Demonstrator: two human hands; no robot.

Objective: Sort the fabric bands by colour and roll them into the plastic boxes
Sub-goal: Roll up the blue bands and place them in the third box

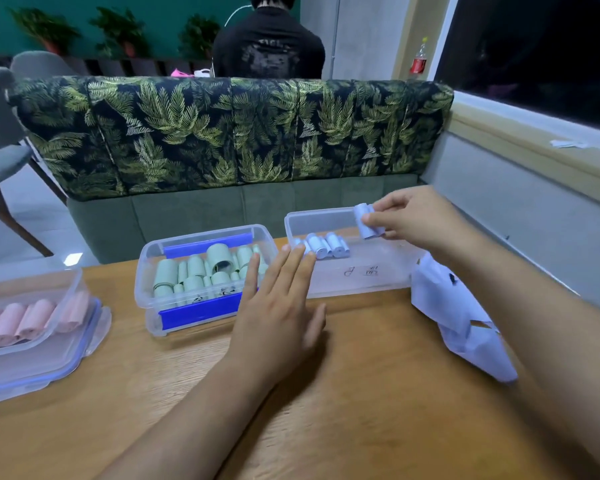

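My right hand (416, 216) pinches a rolled light-blue band (366, 221) above the right clear plastic box (361, 282). Several rolled blue bands (324, 245) lie in a row at that box's back left. My left hand (278, 299) hovers flat with straight fingers in front of the gap between the right box and the middle box (153, 289), holding nothing. The middle box, with blue clips, is packed with rolled green bands (194, 271). At the left edge a third box (32, 344) holds rolled pink bands (18, 322).
A heap of loose light-blue bands (461, 320) lies on the wooden table (326, 410) under my right forearm. Beyond the table stands a leaf-patterned sofa back (222, 133); a person in black (267, 46) sits behind it. A window ledge (534, 147) runs along the right.
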